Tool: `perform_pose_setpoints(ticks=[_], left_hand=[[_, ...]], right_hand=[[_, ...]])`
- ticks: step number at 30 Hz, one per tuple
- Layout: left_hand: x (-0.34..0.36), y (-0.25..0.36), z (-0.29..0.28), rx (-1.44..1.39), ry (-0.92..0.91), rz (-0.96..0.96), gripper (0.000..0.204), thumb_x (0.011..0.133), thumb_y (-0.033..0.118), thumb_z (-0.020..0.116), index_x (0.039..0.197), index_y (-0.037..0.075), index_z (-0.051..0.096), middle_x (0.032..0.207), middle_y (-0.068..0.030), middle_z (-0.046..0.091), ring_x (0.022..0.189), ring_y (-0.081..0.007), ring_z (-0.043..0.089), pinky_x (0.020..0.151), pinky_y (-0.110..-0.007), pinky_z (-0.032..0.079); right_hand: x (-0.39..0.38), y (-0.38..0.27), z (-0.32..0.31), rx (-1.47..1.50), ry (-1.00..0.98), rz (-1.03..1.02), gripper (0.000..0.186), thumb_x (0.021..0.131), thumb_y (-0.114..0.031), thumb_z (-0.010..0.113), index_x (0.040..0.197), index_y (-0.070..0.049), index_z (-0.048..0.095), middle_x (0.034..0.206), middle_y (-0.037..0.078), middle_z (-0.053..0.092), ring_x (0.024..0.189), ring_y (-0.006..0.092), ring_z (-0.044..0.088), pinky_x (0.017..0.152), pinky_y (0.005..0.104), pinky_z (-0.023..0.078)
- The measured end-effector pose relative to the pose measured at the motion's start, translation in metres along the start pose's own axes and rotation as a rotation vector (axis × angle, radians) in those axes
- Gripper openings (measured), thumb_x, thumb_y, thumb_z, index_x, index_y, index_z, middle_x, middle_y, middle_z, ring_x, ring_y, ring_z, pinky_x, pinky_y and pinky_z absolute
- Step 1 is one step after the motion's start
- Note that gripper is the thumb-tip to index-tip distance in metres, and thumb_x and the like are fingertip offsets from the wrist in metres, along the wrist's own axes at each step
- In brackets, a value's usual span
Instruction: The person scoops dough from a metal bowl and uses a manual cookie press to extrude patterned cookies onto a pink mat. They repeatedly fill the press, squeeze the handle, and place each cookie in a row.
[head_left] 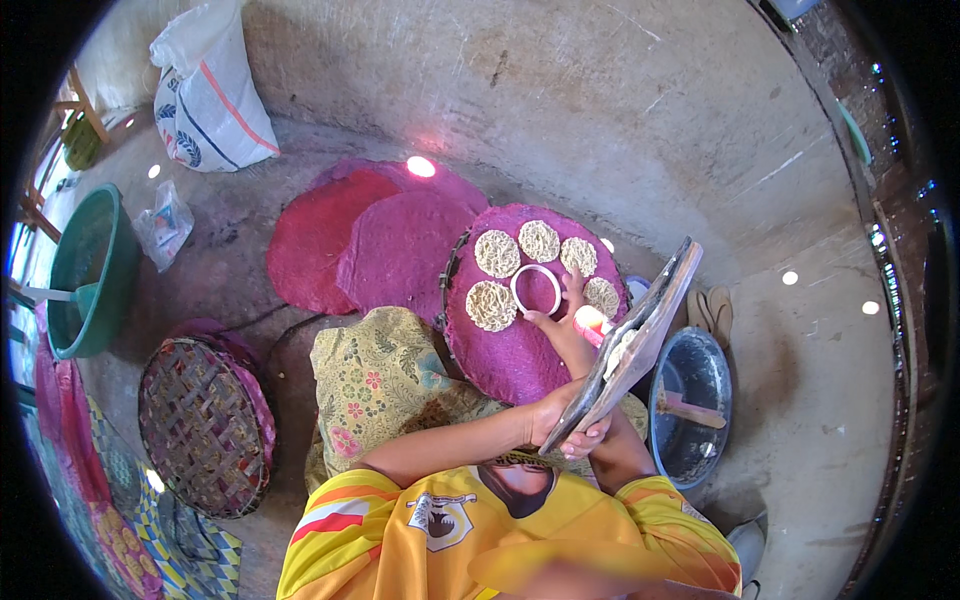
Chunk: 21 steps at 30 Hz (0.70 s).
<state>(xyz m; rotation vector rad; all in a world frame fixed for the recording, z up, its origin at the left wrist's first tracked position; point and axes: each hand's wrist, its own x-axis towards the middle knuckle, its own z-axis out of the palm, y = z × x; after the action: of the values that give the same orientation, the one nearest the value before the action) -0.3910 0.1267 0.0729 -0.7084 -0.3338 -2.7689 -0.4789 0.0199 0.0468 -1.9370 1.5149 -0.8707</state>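
Ring (515, 288): white, round | right hand (566, 324): gripping it | left hand (557, 410): gripping wooden board (652, 335)

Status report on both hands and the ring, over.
Left hand gripping wooden board. Right hand on white ring, set on purple round mat. Five noodle-like discs near it. Board hides part of right forearm.
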Motion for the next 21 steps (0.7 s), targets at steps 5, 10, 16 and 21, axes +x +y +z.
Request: perform_pose_setpoints(ticks=[5, 10, 16, 21], left_hand=[[-0.002, 0.002, -0.009, 0.001, 0.108, -0.025, 0.062, 0.086, 0.06, 0.023, 0.069, 0.005, 0.046, 0.051, -0.0047, 0.041, 0.041, -0.0173, 0.042, 0.041, -0.03, 0.034], [0.005, 0.001, -0.014, 0.131, 0.357, -0.13, 0.063, 0.087, 0.06, 0.022, 0.073, 0.005, 0.049, 0.056, -0.0056, 0.045, 0.043, -0.0177, 0.044, 0.044, -0.032, 0.039], [0.022, -0.012, 0.006, 1.322, 1.278, 0.474, 0.027, 0.081, 0.019, 0.06, 0.1, 0.002, 0.051, 0.075, -0.0111, 0.056, 0.077, -0.0233, 0.058, 0.071, -0.034, 0.045], [0.026, 0.023, 0.009, 2.632, 0.906, 0.859, 0.04, 0.064, 0.014, 0.067, 0.099, 0.001, 0.053, 0.085, -0.0162, 0.055, 0.086, -0.0309, 0.056, 0.081, -0.043, 0.041]], right_hand=[[0.011, -0.014, -0.064, 0.875, 0.017, 0.297, 0.086, 0.07, -0.056, 0.063, 0.128, 0.001, 0.035, 0.119, 0.021, 0.05, 0.1, 0.0282, 0.054, 0.086, 0.0354, 0.044], [-0.014, -0.032, -0.136, 0.962, 0.202, 0.155, 0.081, 0.072, -0.074, 0.044, 0.11, -0.003, 0.048, 0.086, 0.014, 0.057, 0.073, 0.0217, 0.057, 0.067, 0.0306, 0.048], [-0.046, -0.051, -0.152, 0.737, 0.521, 0.108, 0.043, 0.083, -0.046, 0.056, 0.093, -0.005, 0.051, 0.067, 0.005, 0.052, 0.054, 0.0129, 0.051, 0.047, 0.0244, 0.045], [-0.045, -0.063, -0.13, 0.769, 0.386, 0.09, 0.033, 0.082, -0.036, 0.06, 0.091, -0.005, 0.055, 0.069, 0.004, 0.055, 0.059, 0.0135, 0.054, 0.052, 0.0256, 0.045]])
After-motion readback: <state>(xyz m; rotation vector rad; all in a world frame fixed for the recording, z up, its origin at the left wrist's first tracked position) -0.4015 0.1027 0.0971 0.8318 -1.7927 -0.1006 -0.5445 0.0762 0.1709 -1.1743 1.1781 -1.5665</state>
